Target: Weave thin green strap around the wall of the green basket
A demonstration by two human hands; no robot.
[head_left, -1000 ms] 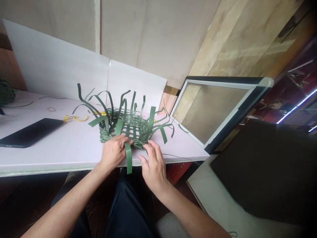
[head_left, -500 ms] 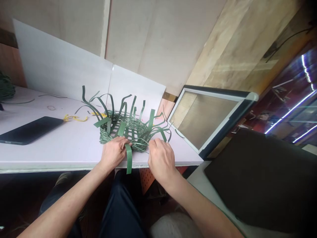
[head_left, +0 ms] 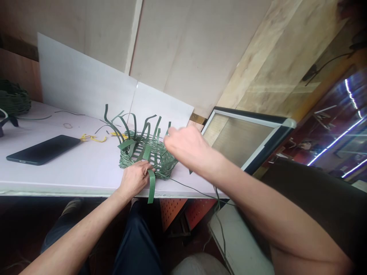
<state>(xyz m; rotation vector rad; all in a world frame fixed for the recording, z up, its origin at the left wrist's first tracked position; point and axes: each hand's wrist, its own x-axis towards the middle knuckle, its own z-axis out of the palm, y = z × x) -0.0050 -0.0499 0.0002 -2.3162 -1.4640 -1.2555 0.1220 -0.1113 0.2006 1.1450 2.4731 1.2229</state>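
Note:
A partly woven green basket [head_left: 126, 158] rests near the table's front edge, with flat strips standing up around its rim. Closed on its near rim is my left hand [head_left: 137, 177], pinching the weave beside a wide strip [head_left: 151, 187] that hangs over the edge. My right hand [head_left: 186, 143] is raised over the basket's right side, fingers curled. What it holds, if anything, is hidden. A thin green strand [head_left: 195, 189] trails from the near rim to the right beneath my right forearm.
A black phone [head_left: 44, 149] lies on the left of the table [head_left: 94, 172], near yellow ties [head_left: 93, 138]. Another green woven piece [head_left: 14, 97] sits at far left. A dark-edged frame [head_left: 252, 162] leans at right. White panels [head_left: 86, 76] stand behind.
My right hand has moved up and away from the near rim. The thin strand now stretches out to the right. My left hand keeps its hold, and the view has shifted slightly.

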